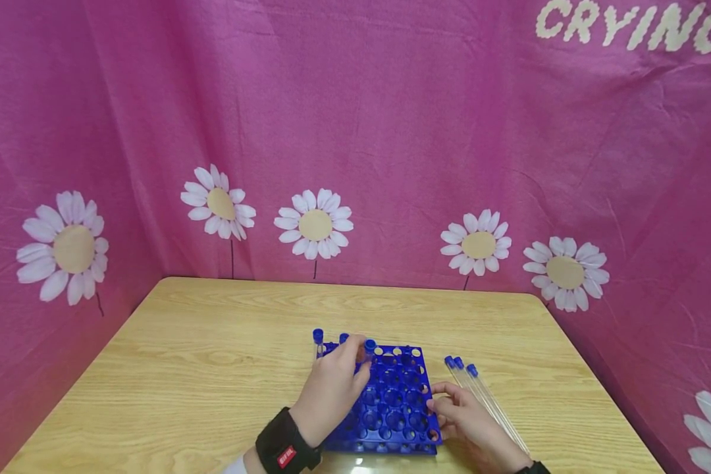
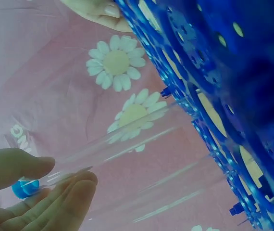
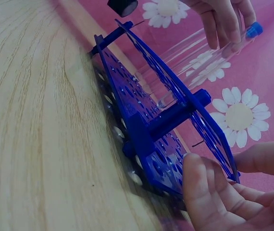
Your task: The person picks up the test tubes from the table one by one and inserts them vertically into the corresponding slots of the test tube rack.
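A blue test tube rack [image 1: 391, 395] with two perforated plates stands on the table. My left hand [image 1: 332, 388] pinches a clear test tube [image 2: 118, 139] near its blue cap [image 1: 370, 345], thumb on one side and fingers on the other. The tube's far end reaches into a hole of the rack. Two more capped tubes stand at the rack's far left; one shows its cap [image 1: 318, 334], the other is partly behind my hand. My right hand [image 1: 462, 418] grips the rack's right edge, with the top plate between thumb and fingers in the right wrist view.
Three capped test tubes [image 1: 492, 401] lie side by side on the wooden table [image 1: 213, 342], just right of the rack and close to my right hand. A pink curtain [image 1: 391, 131] with daisies hangs behind and along both sides of the table.
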`<state>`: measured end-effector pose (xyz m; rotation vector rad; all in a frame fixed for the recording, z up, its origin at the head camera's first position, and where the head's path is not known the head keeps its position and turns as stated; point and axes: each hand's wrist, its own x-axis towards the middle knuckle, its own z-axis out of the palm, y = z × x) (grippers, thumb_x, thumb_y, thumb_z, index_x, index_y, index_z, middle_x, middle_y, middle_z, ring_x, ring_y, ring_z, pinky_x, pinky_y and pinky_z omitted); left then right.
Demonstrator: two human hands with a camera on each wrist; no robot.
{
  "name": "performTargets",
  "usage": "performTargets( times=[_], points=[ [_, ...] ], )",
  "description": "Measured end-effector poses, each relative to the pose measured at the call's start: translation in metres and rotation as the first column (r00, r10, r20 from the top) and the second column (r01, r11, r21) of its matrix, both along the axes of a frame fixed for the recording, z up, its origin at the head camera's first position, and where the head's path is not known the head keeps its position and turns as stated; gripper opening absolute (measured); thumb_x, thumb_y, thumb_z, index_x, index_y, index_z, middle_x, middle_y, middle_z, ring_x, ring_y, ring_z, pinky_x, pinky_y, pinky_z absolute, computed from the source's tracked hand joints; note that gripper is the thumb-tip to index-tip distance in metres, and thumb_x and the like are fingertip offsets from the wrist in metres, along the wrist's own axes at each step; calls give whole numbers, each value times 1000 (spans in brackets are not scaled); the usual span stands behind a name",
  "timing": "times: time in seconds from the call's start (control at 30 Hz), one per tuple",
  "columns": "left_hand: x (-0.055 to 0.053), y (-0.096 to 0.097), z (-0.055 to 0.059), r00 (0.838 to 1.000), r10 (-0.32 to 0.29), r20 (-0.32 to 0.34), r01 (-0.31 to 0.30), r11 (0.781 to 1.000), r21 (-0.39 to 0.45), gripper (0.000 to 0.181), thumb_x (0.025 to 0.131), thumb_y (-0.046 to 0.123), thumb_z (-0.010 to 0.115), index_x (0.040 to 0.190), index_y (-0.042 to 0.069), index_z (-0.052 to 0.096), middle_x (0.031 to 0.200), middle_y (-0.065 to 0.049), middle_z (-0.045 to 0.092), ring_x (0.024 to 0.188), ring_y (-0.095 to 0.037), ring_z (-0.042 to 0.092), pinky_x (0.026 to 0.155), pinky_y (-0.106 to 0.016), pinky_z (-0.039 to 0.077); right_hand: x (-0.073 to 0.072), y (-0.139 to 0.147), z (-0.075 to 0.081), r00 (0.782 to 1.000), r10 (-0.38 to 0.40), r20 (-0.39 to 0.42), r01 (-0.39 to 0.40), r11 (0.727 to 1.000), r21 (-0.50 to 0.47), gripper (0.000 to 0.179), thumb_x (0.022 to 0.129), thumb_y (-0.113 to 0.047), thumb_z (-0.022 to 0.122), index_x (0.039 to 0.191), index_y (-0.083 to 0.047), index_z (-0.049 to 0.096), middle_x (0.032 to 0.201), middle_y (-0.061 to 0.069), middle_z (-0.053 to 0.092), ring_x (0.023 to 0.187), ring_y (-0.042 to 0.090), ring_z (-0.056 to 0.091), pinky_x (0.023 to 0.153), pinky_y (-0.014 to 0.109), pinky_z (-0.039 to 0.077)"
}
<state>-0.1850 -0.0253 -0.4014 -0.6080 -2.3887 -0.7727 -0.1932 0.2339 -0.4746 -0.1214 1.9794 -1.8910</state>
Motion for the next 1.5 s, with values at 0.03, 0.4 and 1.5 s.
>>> performTargets(
  times=[0.03,0.4,1.5],
  points=[
    [0,0,-1,1000,8,-6,-9,1000,-8,30,84,10,74,109,6,59,83,-1,68,66,-9,65,56,-17,52,0,0,0,1000,2,-2,-2,1000,2,35,95,-12,54,122,9,44,89,-1,56,65,5,53,65,30,58],
    [-2,2,-5,1000,31,-3,-31,999,-39,33,85,8,73,113,2,58,84,-6,71,69,-14,70,57,-21,57,0,0,-1,1000,-6,0,6,1000,-5,33,94,-11,54,120,7,44,88,-1,55,64,5,54,64,30,58],
    [-1,2,-3,998,40,41,-39,999,-13,35,88,11,71,118,2,57,89,-5,72,72,-13,70,58,-18,56,0,0,-3,1000,5,-5,-5,1000,-20,35,93,-9,54,121,9,43,87,-1,56,63,7,56,63,29,58]
  ],
)
